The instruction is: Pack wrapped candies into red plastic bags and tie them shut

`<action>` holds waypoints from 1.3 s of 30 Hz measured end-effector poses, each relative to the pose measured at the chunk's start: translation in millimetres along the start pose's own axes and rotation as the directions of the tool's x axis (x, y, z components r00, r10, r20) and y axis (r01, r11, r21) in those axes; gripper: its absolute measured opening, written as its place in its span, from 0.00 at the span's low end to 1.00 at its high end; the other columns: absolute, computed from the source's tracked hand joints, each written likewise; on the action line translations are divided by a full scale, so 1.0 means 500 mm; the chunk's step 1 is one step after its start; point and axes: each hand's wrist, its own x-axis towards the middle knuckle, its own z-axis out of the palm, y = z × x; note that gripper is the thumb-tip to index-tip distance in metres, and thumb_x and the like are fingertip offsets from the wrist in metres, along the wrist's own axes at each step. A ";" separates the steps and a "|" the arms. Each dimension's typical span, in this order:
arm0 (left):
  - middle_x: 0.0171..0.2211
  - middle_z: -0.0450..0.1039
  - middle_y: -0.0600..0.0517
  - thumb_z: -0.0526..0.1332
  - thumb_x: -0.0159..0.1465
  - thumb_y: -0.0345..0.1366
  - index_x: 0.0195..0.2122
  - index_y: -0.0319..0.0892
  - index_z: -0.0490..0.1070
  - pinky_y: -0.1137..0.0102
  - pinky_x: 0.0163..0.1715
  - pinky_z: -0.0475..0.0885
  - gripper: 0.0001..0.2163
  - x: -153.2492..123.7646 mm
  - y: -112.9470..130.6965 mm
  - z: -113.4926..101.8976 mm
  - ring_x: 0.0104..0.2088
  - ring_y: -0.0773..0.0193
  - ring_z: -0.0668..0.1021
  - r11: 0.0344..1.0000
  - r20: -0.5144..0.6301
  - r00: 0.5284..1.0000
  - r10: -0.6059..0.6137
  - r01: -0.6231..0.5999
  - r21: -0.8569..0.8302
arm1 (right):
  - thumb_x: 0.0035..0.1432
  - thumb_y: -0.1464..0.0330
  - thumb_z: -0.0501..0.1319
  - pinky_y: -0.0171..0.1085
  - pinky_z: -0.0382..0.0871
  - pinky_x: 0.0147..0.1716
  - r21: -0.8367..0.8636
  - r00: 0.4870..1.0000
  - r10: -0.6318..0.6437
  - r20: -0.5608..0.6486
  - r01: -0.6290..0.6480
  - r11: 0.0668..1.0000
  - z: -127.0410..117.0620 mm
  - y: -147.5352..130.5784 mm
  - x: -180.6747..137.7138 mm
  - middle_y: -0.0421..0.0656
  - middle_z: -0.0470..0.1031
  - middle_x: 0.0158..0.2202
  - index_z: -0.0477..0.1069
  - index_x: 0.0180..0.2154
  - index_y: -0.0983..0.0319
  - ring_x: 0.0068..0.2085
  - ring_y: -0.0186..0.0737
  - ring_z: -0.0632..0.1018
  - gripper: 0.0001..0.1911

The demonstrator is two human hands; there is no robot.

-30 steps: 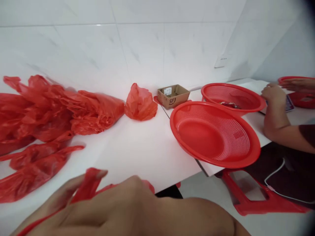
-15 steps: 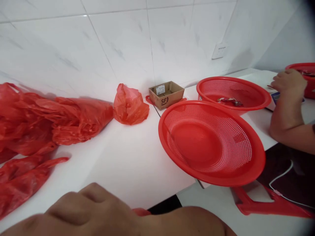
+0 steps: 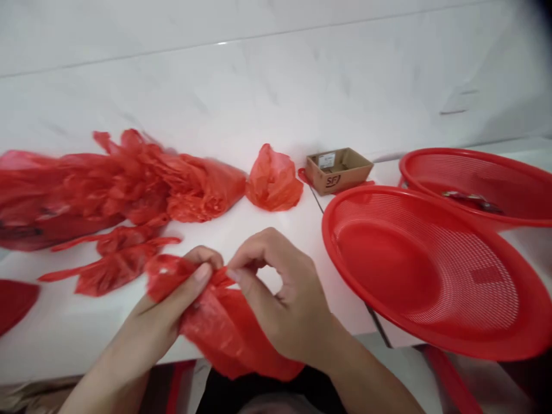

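Both my hands are on a red plastic bag near the front edge of the white table. My left hand is closed on the gathered top of the bag, thumb pressed against it. With thumb and fingertips, my right hand pinches a strip of the same bag just to the right. The bag hangs down below the hands, and what it may hold cannot be made out. Just behind my left hand lies a smaller crumpled red bag with its handles spread out.
A heap of red plastic bags lies along the wall, with a puffed red bag beside it. A small cardboard box stands farther right. One red basket overlaps another red basket holding small packets.
The view has turned left and down, so the baskets sit farther right and the other person's arm is out of sight. Both my hands now show, gripping a red bag.
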 end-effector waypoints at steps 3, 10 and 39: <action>0.22 0.68 0.58 0.57 0.66 0.45 0.35 0.44 0.68 0.77 0.19 0.64 0.10 0.011 0.014 -0.006 0.18 0.72 0.68 0.996 0.112 0.993 -0.037 0.046 -0.077 | 0.60 0.78 0.57 0.32 0.72 0.39 -0.027 0.993 -0.095 0.064 0.097 0.995 0.006 -0.030 -0.009 0.40 0.73 0.34 0.68 0.38 0.60 0.39 0.32 0.75 0.08; 0.30 0.76 0.53 0.62 0.64 0.36 0.35 0.41 0.76 0.75 0.29 0.71 0.06 -0.032 0.027 -0.039 0.27 0.70 0.75 0.991 0.229 0.971 0.061 -0.087 0.104 | 0.59 0.74 0.62 0.35 0.72 0.43 0.001 0.951 -0.129 0.281 0.134 0.991 0.033 -0.036 -0.034 0.40 0.75 0.37 0.69 0.41 0.59 0.40 0.34 0.75 0.09; 0.46 0.79 0.48 0.53 0.69 0.40 0.48 0.44 0.76 0.64 0.49 0.71 0.14 -0.060 -0.118 -0.171 0.46 0.58 0.78 0.684 -0.108 0.880 0.463 -0.278 0.674 | 0.62 0.59 0.57 0.41 0.68 0.47 -0.122 0.877 0.479 0.034 -0.472 0.873 0.035 0.127 -0.043 0.44 0.80 0.38 0.73 0.37 0.61 0.43 0.40 0.78 0.13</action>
